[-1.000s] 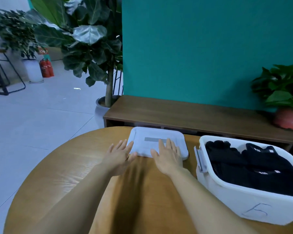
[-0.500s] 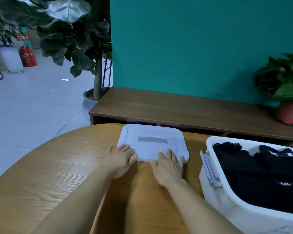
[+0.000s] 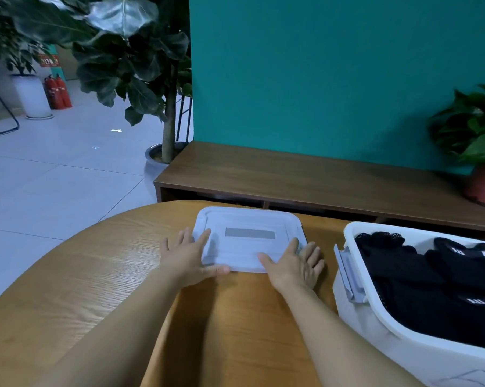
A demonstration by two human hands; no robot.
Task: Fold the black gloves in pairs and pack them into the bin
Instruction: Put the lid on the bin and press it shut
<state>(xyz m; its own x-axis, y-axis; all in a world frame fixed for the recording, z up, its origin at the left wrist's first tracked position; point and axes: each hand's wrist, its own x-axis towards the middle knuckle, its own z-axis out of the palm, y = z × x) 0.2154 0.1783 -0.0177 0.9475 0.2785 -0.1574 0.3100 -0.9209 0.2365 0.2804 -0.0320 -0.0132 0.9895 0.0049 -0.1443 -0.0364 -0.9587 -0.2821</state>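
Left hand (image 3: 184,261) and right hand (image 3: 294,266) lie flat, fingers straight, on the flat white plastic lid's (image 3: 249,219) near corners; grained wooden worktop (image 3: 96,275) beneath. Black knit gloves (image 3: 420,275) fill the white plastic bin (image 3: 358,325) alongside.

- The lid (image 3: 263,252) lies on the table (image 3: 96,275), toward its far edge.
- The bin (image 3: 361,331) stands on the table right of the lid, gloves (image 3: 431,275) in it.
- A bench (image 3: 291,174) runs behind the table.

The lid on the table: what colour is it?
The lid is white with a grey strip, seen in the head view.
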